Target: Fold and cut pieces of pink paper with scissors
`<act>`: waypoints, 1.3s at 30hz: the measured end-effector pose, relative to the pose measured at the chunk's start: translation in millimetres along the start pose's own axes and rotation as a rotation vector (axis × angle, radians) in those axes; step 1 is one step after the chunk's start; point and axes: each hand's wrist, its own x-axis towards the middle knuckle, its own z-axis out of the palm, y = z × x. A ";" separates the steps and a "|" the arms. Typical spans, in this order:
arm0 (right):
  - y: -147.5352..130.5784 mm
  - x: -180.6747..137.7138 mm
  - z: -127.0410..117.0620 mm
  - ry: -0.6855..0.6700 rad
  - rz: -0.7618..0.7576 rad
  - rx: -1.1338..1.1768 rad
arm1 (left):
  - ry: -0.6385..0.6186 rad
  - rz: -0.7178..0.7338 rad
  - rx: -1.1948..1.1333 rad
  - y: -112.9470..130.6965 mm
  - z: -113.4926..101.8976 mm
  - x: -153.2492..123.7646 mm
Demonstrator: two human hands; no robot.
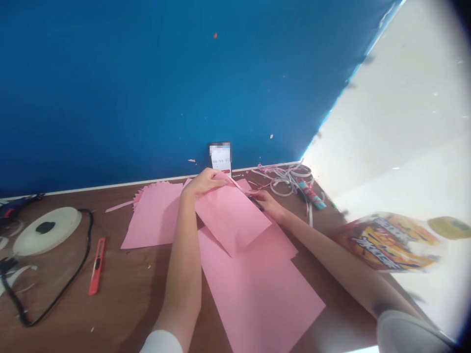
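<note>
My left hand (205, 181) grips the far edge of a pink sheet of paper (235, 211), thumb on top. The sheet is raised and tilted over other pink sheets (265, 299) on the table. At the sheet's right edge, my right hand (271, 206) is closed around scissors (256, 203), of which a dark part shows. A narrow strip (235, 183) stands along the sheet's upper edge between both hands. The scissors' blades are mostly hidden by paper and fingers.
Left lie more pink sheets (158, 215) with a fringed edge, a red box cutter (97, 265) and a white round object (47, 233) beside a black cable. A phone (221, 159) leans on the blue wall. Tangled strips (285, 181) and a blurred printed package (390, 242) are at right.
</note>
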 end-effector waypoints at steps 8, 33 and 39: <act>-9.2 -1.6 6.0 0.034 0.016 0.013 | 0.000 0.000 0.009 1.0 0.7 1.6; 4.2 -0.6 5.3 0.003 -0.001 0.057 | 0.000 -0.032 -0.008 -0.9 -0.3 -0.3; 7.3 0.0 5.6 0.015 -0.005 0.073 | -0.002 -0.007 0.029 -1.5 -1.9 -1.1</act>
